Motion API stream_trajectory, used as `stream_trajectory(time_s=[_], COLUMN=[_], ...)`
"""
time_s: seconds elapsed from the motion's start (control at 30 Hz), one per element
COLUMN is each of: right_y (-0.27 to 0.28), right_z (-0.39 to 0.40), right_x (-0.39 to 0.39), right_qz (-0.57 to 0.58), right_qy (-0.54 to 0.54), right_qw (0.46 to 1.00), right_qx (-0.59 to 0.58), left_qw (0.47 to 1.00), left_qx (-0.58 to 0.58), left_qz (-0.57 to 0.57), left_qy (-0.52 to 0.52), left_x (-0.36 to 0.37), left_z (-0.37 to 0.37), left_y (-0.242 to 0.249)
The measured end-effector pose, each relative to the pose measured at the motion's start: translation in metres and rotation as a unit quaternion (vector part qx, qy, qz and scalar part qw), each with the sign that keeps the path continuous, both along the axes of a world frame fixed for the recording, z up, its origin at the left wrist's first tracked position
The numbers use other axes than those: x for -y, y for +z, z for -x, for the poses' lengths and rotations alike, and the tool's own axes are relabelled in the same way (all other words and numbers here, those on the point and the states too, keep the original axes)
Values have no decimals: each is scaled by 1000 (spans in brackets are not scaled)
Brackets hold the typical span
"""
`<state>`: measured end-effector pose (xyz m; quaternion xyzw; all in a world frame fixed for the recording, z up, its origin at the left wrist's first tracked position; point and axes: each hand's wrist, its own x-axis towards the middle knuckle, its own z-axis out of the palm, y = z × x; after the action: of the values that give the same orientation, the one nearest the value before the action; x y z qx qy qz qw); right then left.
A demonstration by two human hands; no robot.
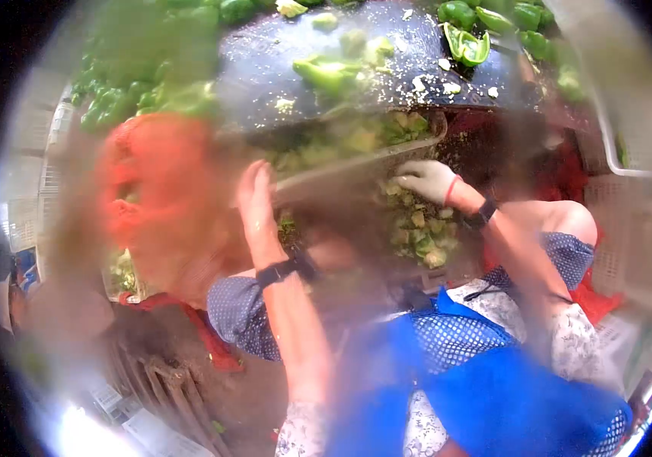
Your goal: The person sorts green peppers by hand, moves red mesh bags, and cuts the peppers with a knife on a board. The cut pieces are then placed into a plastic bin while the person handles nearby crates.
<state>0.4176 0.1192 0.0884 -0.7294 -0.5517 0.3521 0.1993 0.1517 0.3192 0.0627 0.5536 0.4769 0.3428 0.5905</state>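
A long plastic tub [356, 158] of cut green pepper scraps sits just below the dark work board, slightly tilted in view. My left hand [254, 189], bare, is closed at the tub's left end; blur softens its fingertips. My right hand [426, 180], in a pale glove with a red cuff, has bent fingers against the near wall toward the right end. Beneath that hand lies a heap of pale green pepper scraps [425, 232]. On the board [265, 84] are a cut pepper piece [329, 75], an opened pepper half [467, 46] and scattered white seeds.
Whole green peppers [113, 99] pile up at the upper left, with more at the upper right. A blurred red-orange object [154, 179] hangs close on the left. White crates [642, 244] stand along the right, and a blue apron [486, 396] covers my lap.
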Motion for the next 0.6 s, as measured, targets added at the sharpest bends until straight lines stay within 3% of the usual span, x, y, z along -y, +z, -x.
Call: stream_trajectory(time_s=[0.03, 0.07, 0.1, 0.13, 0.2, 0.23, 0.3, 0.33, 0.37, 0.4, 0.47, 0.53, 0.57, 0.6], right_y=[-30, -43, -66, -122, -232, -224, -346, -343, -341, -306, -298, -354, -364, -374], right_z=[-8, -9, -12, -26, -53, -57, -79, -73, -66, -50, -35, -9, 9, 28], right_x=[9, 12, 21, 37, 67, 85, 170, 184, 200, 187, 184, 202, 206, 211], right_qz=[101, 222, 245, 279, 321, 316, 143, 126, 101, 171, 279, 347, 329, 310], right_qy=[-31, -42, -31, 45, 205, 257, 8, -70, -148, -179, -149, -26, -24, -23], right_qw=[994, 973, 968, 952, 896, 872, 972, 976, 974, 958, 939, 932, 937, 941], right_qx=[2, 37, 52, 113, 228, 272, 185, 162, 135, 142, 137, 106, 120, 134], left_qw=[998, 966, 914, 838, 764, 734, 712, 720, 668, 661, 646, 607, 627, 748], left_qx=[-16, -154, -279, -393, -494, -529, -554, -538, -610, -620, -641, -666, -540, -491], left_qz=[-53, -188, -274, -355, -378, -375, -348, -348, -287, -277, -256, -290, -432, -329], left_qy=[-26, -88, -107, -127, -174, -201, -256, -267, -315, -318, -326, -324, -358, -302], left_x=[-6, -16, -36, -61, -100, -126, -178, -209, -191, -190, -186, -187, -198, -162], left_z=[-14, -25, -28, -34, -28, -24, -23, -27, -39, -43, -50, -36, -12, -19], left_y=[-2, 1, -11, -30, -85, -116, -163, -188, -157, -161, -165, -160, -162, -125])
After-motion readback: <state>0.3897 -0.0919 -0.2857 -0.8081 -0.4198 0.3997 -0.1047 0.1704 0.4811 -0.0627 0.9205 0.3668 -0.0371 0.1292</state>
